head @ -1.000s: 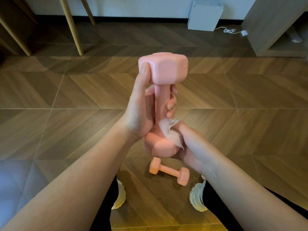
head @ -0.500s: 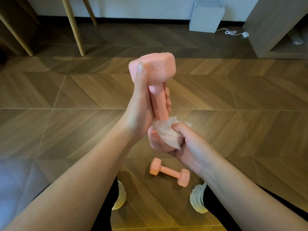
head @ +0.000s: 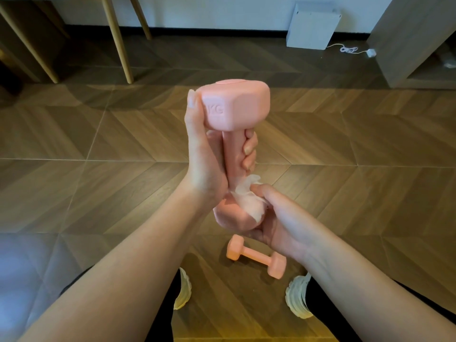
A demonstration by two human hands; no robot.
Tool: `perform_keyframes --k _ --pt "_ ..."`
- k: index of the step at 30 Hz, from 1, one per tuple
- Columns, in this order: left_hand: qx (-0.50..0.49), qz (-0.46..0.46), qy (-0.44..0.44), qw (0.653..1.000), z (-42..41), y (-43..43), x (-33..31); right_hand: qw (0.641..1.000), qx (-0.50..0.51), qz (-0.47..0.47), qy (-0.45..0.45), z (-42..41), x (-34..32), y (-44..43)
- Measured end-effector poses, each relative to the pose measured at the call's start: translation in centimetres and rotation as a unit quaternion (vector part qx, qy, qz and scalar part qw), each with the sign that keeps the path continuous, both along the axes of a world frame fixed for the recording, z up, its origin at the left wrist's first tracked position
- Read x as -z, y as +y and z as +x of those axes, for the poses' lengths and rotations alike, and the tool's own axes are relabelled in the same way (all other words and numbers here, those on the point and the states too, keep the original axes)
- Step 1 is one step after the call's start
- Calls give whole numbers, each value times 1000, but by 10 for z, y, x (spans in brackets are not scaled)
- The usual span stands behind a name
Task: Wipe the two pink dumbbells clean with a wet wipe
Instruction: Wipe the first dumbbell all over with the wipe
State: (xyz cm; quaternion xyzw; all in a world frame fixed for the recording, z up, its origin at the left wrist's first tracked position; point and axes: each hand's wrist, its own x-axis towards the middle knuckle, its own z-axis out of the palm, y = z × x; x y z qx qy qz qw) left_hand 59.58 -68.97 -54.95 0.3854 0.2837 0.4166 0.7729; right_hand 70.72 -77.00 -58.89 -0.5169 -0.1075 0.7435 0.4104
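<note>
Dumbbell point(head: 235, 112) stands upright, left hand point(head: 209, 166) gripping its handle; right hand point(head: 276, 218) clasps wipe point(head: 248, 202) round near head. Second dumbbell point(head: 256, 256) lies on floor point(head: 98, 181).

The left hand point(head: 207, 164) holds one pink dumbbell point(head: 237, 107) upright above the floor point(head: 98, 193). Its fingers point(head: 249, 148) curl round the handle, and the thumb lies against the upper head, which bears raised "KG" lettering. The right hand point(head: 278, 223) cups the lower head and presses a white wet wipe point(head: 246, 203) against it with the thumb. The second pink dumbbell point(head: 256, 256) lies on the floor between two pale shoes point(head: 182, 290). At the floor's far edge, a white box point(head: 311, 25) stands against the wall. Wooden furniture legs point(head: 118, 40) stand toward the far left corner.
</note>
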Motion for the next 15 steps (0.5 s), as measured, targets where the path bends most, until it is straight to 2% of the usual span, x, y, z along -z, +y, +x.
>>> perform_keyframes --k 3,9,15 --pt "22 -20 -10 1000 -2 4 -1 1000 -13 2 -14 -1 -4 1" --pt "-27 -57 79 995 2 3 5 995 1 -29 -92 5 4 -4" --pt "-54 -38 53 996 7 3 4 978 -22 -56 -200 3 10 -1"
